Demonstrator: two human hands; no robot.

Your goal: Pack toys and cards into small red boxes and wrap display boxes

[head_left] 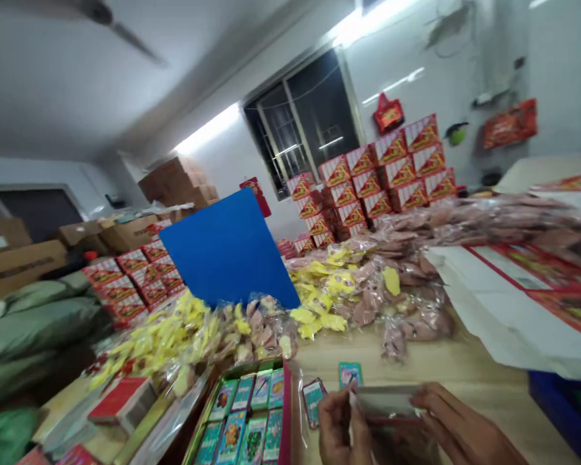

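Observation:
At the bottom edge, my left hand [341,423] and my right hand [458,423] together grip a thin, flat, shiny packet [386,400], one hand at each end. The fingers of both are curled round it. Just beyond it, two small picture cards [351,372] lie on the wooden table [465,368]. To the left stands an open tray of small colourful card packs [244,420]. The picture is blurred by motion.
Heaps of clear bags with yellow and pink pieces [348,290] cover the table's middle. A blue board [227,248] leans among them. Flat white and red box blanks [523,297] lie at the right. Stacks of red boxes [392,168] and brown cartons [126,232] stand behind.

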